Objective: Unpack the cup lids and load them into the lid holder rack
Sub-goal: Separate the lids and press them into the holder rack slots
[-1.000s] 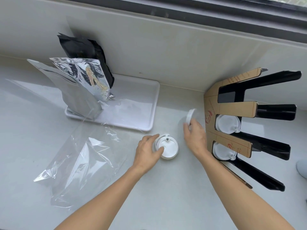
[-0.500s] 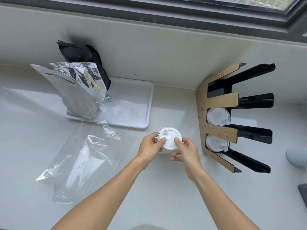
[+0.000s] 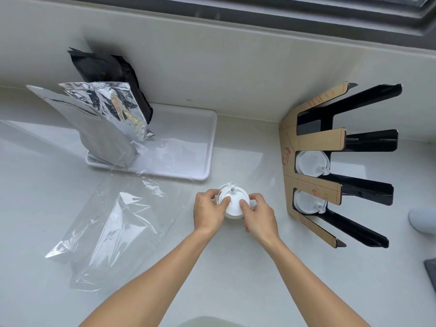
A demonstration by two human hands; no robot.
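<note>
A small stack of white cup lids (image 3: pixel 233 204) sits at the centre of the counter. My left hand (image 3: pixel 208 212) grips its left side with thumb and fingers. On the other side my right hand (image 3: pixel 258 217) pinches the stack's rim. To the right stands the lid holder rack (image 3: pixel 316 138), black with brown paper-covered front bars. White lids fill its two lower slots, one group (image 3: pixel 310 162) above the other (image 3: pixel 306 201). The top slot shows only black. An empty clear plastic bag (image 3: pixel 113 230) lies crumpled to the left.
A white tray (image 3: pixel 200 147) at the back carries silver foil pouches (image 3: pixel 99 123) and a black pouch (image 3: pixel 111 74). A wall and window sill run behind. A pale rounded object (image 3: pixel 423 219) and a dark corner (image 3: pixel 430 270) lie at the right edge.
One second ago my right hand held a single lid apart from the stack. It has come back, and both hands now hold the stack together.
</note>
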